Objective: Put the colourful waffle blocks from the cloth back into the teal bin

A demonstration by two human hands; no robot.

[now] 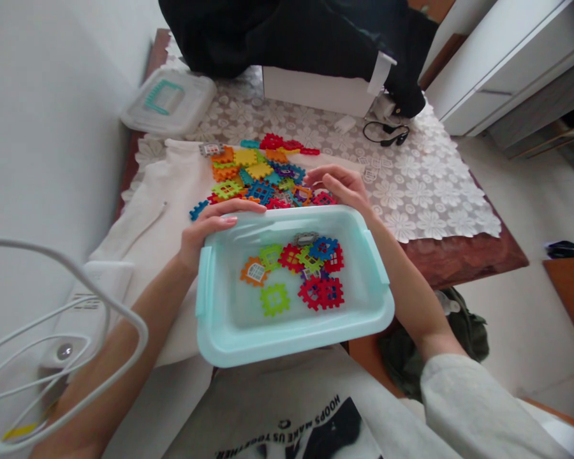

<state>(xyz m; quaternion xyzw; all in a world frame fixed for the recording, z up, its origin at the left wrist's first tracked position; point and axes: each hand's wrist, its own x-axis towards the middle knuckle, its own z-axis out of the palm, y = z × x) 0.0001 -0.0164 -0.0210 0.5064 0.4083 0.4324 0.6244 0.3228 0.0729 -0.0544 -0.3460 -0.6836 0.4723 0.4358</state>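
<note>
Watching through the head cam from my end: the turquoise tub (291,345) sits at 6 o'clock of the toy pile (259,170), tipped a bit toward the wearer, with a handful of toothed plastic pieces (274,299) loose on its floor. The pile itself is on a cream cloth (148,217) on the table.

Left hand (201,231) has the tub by its 10–11 o'clock corner: thumb laid over the rim, a finger stretched along the far edge, the rest out of my sight. Right hand (348,185) is off past the 1 o'clock corner, fingers loosely curled, thumb parted from them, nothing pinched that I can see. Can't tell if the fingertips touch the pile.

My guess on handling: the tub's light, fairly stiff, smooth enough to slide through a lazy grip, and the loose bits would skate to the low side if it tilts more. I'd hold it by the clip edges at 3 and 9. The pieces look light and hard, probably not fragile, though the teeth may snag on each other. I'd pinch one by opposite edges, staying off those thin window bars.
</note>
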